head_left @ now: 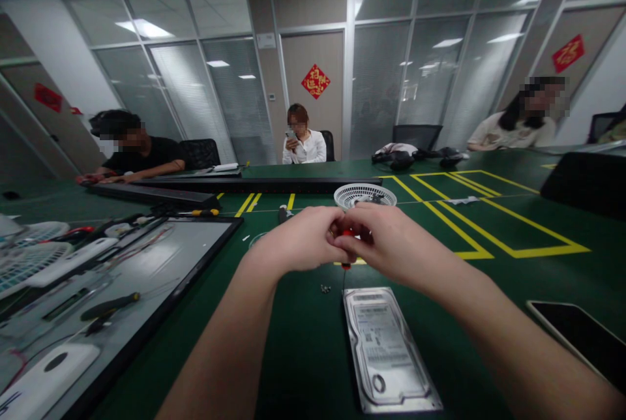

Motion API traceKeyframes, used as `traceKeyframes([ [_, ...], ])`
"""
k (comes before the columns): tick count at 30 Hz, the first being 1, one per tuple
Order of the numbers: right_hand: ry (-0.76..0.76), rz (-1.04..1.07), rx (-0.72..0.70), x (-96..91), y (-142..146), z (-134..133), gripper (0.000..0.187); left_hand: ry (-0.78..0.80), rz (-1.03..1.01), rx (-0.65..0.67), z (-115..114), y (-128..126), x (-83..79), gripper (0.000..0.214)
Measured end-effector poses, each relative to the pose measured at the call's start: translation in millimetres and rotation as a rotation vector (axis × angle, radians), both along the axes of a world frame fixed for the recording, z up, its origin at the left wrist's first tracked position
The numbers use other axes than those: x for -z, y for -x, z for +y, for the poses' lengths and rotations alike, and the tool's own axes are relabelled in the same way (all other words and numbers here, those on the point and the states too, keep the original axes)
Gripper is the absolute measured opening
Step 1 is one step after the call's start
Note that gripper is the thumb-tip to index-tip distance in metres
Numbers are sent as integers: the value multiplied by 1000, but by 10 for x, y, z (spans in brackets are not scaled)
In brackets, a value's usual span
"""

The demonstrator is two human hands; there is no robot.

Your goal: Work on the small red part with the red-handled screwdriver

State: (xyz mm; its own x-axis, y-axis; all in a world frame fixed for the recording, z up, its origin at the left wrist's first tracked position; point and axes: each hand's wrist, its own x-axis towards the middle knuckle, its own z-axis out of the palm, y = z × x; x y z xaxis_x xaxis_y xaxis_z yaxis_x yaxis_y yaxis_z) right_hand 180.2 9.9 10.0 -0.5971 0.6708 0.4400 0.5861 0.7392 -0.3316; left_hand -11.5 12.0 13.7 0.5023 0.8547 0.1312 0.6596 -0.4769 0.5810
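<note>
A silver hard drive (384,348) lies label side up on the green table, below my hands. Both hands meet above its far left corner, closed around a screwdriver (346,266) with a red and black handle. Its thin shaft points down at that corner; whether the tip sits in a screw I cannot tell. My left hand (308,237) grips the handle from the left, and my right hand (384,231) from the right, fingers pressed together. Several small screws (325,289) lie loose on the table just left of the drive.
At left lies a large panel (195,237) with tools and white parts on it, including a dark-handled screwdriver (110,306). A white round basket (364,193) stands beyond my hands. A phone (581,335) rests at right. Long black bars (264,185) and three people are across the table.
</note>
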Motion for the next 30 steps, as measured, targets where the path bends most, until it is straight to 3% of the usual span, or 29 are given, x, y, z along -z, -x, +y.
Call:
traceKeyframes([
  [4, 32, 18, -19, -43, -19, -46, 8, -46, 17, -12, -27, 4, -13, 29],
  [8, 55, 11, -128, -49, -29, -43, 26, -17, 24, -27, -84, 14, -69, 33],
  [15, 35, -21, 5, -5, 0, 0, 10, 27, 6, -14, -10, 7, -19, 39],
  [20, 70, 6, -24, -24, -17, -33, 12, -18, 21, 4, -10, 22, -14, 32],
  [26, 68, -3, -103, -36, -31, -22, 26, -14, 13, -24, -82, 15, -74, 33],
  [30, 52, -34, -18, -20, -6, -1, 12, 17, -7, -25, -39, -4, -42, 36],
])
